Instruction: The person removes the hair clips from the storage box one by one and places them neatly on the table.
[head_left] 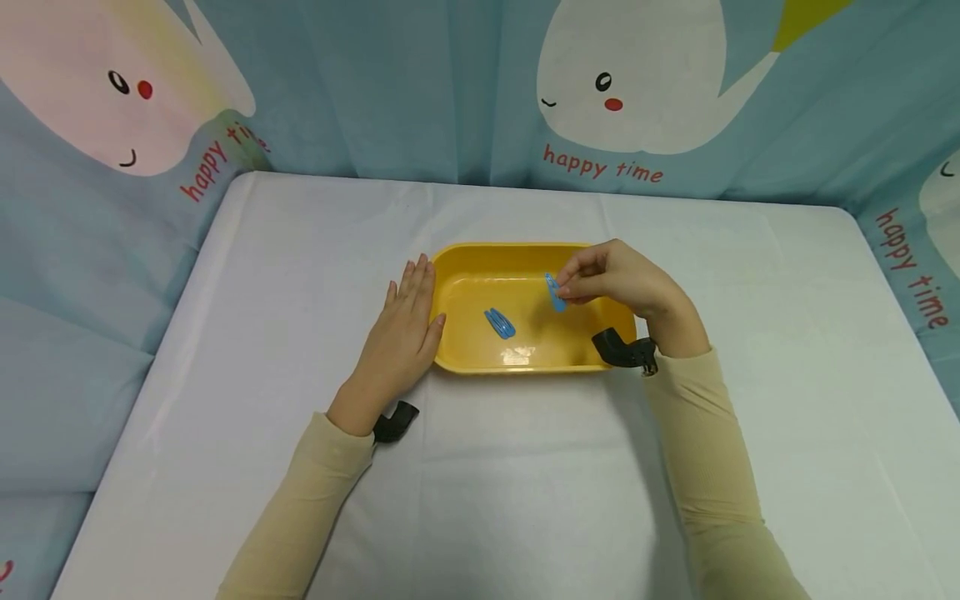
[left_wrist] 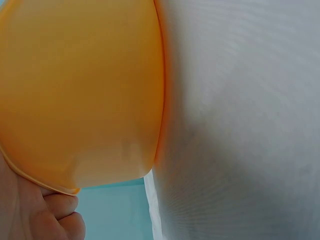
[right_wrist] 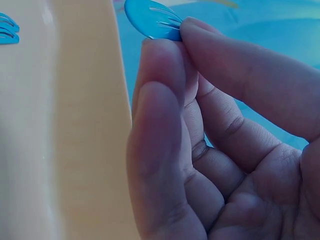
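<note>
Long, close-fitting beige sleeves (head_left: 701, 442), curved black wrist pieces (head_left: 396, 422), bare, ringless-looking hands (head_left: 397, 333).

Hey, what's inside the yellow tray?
Two blue hair clips lie on the tray's floor; the right hand pinches another clip above it. That hand and its black wrist device hide part of the right end.

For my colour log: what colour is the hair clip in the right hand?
The hair clip is bright blue, best seen in the right wrist view.
</note>
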